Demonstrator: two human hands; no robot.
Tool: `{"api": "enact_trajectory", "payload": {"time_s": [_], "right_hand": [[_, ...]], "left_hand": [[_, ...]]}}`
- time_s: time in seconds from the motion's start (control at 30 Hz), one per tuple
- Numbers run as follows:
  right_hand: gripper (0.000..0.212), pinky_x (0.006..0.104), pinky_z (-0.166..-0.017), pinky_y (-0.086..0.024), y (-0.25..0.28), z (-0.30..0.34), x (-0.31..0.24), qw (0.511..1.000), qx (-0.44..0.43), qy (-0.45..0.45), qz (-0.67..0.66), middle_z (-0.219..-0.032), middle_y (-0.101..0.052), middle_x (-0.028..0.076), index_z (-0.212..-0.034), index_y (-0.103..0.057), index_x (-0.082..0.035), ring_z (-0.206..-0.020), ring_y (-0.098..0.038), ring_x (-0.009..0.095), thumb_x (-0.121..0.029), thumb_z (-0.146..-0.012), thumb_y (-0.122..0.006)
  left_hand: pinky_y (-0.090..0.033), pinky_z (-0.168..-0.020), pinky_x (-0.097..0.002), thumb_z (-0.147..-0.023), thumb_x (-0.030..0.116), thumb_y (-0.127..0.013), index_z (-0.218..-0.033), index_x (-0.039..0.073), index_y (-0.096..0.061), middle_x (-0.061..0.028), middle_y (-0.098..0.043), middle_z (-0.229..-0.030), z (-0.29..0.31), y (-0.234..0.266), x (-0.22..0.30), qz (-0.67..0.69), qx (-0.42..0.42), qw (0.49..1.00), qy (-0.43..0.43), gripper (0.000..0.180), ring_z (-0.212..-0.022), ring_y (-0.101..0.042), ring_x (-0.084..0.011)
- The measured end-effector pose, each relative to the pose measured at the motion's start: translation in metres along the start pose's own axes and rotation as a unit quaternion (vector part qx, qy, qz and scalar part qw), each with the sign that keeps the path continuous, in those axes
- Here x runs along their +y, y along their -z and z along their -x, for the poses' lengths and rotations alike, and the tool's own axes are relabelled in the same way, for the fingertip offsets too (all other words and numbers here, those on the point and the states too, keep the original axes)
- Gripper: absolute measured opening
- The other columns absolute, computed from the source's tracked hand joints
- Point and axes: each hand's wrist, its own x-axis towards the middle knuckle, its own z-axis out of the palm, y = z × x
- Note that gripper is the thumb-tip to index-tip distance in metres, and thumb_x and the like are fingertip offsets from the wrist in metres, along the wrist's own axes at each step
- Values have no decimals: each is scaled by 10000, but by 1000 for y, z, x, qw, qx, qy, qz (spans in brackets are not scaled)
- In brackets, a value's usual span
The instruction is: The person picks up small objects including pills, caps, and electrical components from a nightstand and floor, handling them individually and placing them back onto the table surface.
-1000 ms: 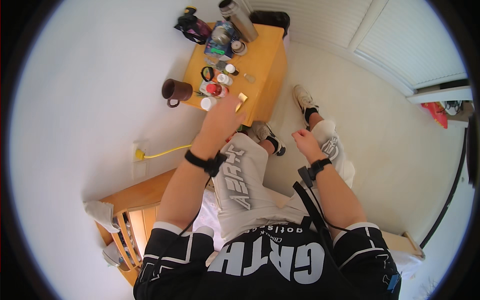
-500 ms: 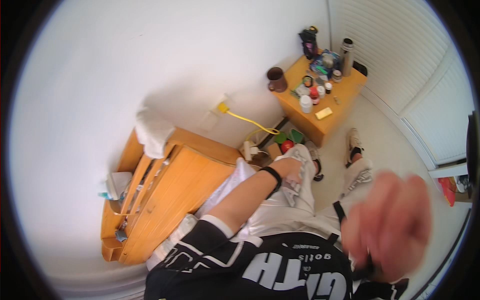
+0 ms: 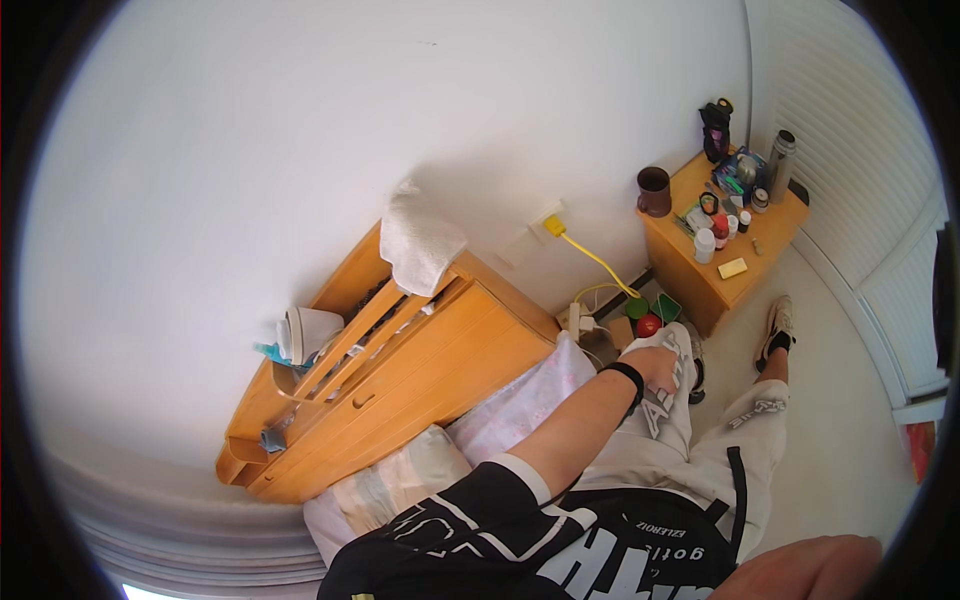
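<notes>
1. The left hand [image 3: 657,370] rests on the left leg of the pale trousers [image 3: 640,450]; cannot tell whether its fingers are apart or together.
2. Bare skin of the right arm [image 3: 815,568] shows, cut off by the lower edge; its fingers cannot be made out.
3. Beyond the knees, a small wooden surface [image 3: 778,222] bears a yellow box [image 3: 733,268], white bottle [image 3: 704,246] and brown mug [image 3: 654,192].

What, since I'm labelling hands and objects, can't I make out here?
Head view:
Right arm: cut off by the lower edge; grip unclear.
Left hand: small; fingers indistinct against the trousers.
Shelf contents: partly behind slats.
Mug: interior too dark.
</notes>
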Motion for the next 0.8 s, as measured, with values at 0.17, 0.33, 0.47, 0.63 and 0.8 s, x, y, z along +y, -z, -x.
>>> {"api": "enact_trajectory", "payload": {"time_s": [0.17, 0.33, 0.47, 0.63, 0.8], "right_hand": [[259, 312, -474, -335, -15, 4, -2, 997, 73, -15, -14, -752, -602, 182, -766, -502, -73, -481, -386, 202, -149, -994, -599], [250, 317, -474, -351, 13, 19, 7, 999, 4, 46, -11, -762, -614, 187, -793, -528, -72, -489, -420, 211, -183, -1001, -612], [285, 325, -462, -353, 10, 9, -24, 999, -13, -43, 26, -763, -622, 192, -762, -528, -72, -490, -442, 219, -193, -1009, -603], [378, 318, -454, -349, 36, -27, -7, 978, -187, 5, -90, -764, -628, 177, -666, -497, -81, -496, -469, 214, -212, -997, -624], [320, 332, -413, -321, 16, -1, -18, 989, -148, 19, -11, -680, -598, 169, -704, -519, -80, -447, -446, 219, -192, -983, -629]], "left_hand": [[-575, -896, -430, -692, 347, -760, -1132, 1, -736, -229, -745, -1081, 5, 5, -11, -30, -9, 999, 44, 560, -1011, -724, -358], [-552, -901, -424, -710, 479, -800, -1159, 16, -682, -193, -748, -1077, -11, 10, -7, -50, -41, 997, 52, 656, -1026, -714, -347], [-541, -940, -427, -704, 536, -795, -1203, -6, -671, -214, -733, -1131, -15, 4, -12, -71, -11, 997, 23, 747, -1074, -700, -356], [-545, -966, -432, -680, 506, -830, -1230, 8, -696, -210, -713, -1212, -18, 7, -7, -66, 5, 997, 31, 753, -1114, -690, -360], [-543, -969, -430, -670, 504, -838, -1202, 1, -708, -212, -716, -1204, -18, 0, -17, -60, 32, 997, 26, 744, -1112, -690, -362]]}}
